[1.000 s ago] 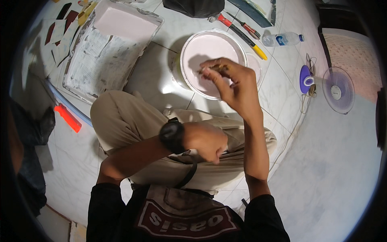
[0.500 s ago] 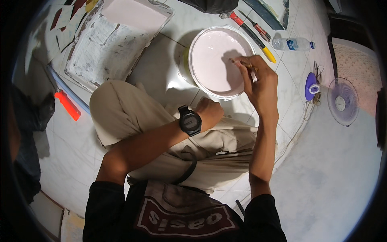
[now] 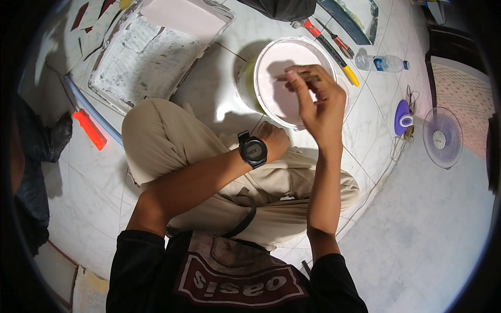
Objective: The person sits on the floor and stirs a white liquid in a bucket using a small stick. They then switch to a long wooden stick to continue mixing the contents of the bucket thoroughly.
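Observation:
My right hand (image 3: 318,104) is closed on a short brown stick (image 3: 311,77), held over a round white bucket (image 3: 291,39) of pale pink paint, its shadow falling on the paint. My left hand (image 3: 274,138), with a black watch (image 3: 253,152) on the wrist, is curled into a fist just below the bucket, over my crossed legs (image 3: 156,130); I see nothing in it. Left of the bucket lies a paint tray (image 3: 130,68) streaked white, with pink paint at its far end.
Behind the bucket lie a red-and-yellow handle (image 3: 348,73), a screwdriver (image 3: 339,43), a plastic bottle (image 3: 381,63) and a black bag (image 3: 282,8). A purple fan (image 3: 438,138) with cords stands at right. An orange handle (image 3: 91,130) and blue strip (image 3: 96,109) lie at left; dark fabric (image 3: 39,161) beyond.
My left hand has risen from my lap toward the bucket. My right hand with the stick moved right over the paint, then back left a little. The view has shifted slightly.

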Motion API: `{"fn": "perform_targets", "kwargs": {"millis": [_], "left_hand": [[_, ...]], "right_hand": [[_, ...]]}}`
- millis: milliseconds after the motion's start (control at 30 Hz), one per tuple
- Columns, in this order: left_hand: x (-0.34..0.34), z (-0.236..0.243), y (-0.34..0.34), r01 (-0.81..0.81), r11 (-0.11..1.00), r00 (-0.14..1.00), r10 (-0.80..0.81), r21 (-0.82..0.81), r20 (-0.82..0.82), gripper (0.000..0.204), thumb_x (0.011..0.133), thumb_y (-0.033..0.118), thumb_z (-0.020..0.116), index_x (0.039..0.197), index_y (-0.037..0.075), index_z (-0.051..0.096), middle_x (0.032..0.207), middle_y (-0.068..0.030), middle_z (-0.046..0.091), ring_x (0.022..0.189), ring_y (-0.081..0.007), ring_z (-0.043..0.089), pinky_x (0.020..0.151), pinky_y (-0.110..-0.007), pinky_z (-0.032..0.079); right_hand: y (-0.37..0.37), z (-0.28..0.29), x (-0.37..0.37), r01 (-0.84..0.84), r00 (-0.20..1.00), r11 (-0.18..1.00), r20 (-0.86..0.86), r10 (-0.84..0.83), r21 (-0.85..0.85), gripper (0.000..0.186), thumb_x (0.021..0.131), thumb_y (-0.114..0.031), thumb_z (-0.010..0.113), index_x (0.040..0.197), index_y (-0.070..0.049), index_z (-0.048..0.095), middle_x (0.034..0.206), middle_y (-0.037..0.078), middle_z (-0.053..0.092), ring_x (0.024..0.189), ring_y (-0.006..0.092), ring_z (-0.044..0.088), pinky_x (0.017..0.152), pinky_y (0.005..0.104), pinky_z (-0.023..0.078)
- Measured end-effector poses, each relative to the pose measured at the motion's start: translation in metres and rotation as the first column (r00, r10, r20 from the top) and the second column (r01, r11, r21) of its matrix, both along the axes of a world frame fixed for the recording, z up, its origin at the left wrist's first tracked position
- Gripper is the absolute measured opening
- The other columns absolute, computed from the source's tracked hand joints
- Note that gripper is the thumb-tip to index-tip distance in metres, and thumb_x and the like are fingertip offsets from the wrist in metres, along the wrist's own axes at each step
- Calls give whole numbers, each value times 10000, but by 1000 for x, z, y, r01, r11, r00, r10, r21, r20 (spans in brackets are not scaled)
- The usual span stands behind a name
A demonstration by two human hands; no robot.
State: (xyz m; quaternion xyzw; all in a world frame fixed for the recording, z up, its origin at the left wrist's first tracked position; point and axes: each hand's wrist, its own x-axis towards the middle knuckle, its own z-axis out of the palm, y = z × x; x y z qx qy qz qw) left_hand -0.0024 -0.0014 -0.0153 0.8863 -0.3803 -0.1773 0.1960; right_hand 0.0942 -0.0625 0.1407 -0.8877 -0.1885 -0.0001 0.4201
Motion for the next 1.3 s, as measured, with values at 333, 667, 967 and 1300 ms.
{"fn": "perform_targets", "kwargs": {"millis": [333, 667, 967, 1300], "left_hand": [[7, 11, 3, -24, 1000, 989, 26, 15, -144, 145, 800, 139, 649, 828, 40, 751, 827, -164, 720, 818, -299, 706, 765, -451, 519], [-1, -23, -6, -158, 975, 977, 131, -155, -170, 184, 826, 127, 602, 898, 4, 718, 893, -191, 706, 879, -343, 684, 751, -493, 503], [4, 4, 5, -19, 1000, 999, 20, 22, -26, 150, 817, 161, 623, 832, 77, 746, 801, -124, 723, 746, -269, 720, 630, -414, 530], [10, 5, 4, -31, 999, 981, 34, 21, -192, 175, 766, 138, 647, 848, 27, 754, 805, -174, 722, 808, -317, 715, 745, -450, 528]], "right_hand": [[-14, 13, -5, 177, 976, 981, -144, -163, 84, 106, 952, -39, 618, 1016, 30, 668, 851, 94, 687, 673, 131, 650, 626, 262, 503], [25, 30, -28, 9, 984, 998, -176, -19, -61, 192, 1032, -103, 527, 964, 41, 634, 877, 87, 664, 719, 123, 632, 664, 267, 502], [-4, 3, 27, 54, 998, 990, -35, -50, 129, 159, 1019, -102, 526, 958, 4, 627, 827, 84, 683, 700, 137, 666, 671, 256, 511], [-25, 8, -14, 92, 985, 983, -128, -113, -159, 111, 994, -92, 546, 960, -2, 603, 727, 137, 600, 616, 207, 593, 595, 335, 467]]}}
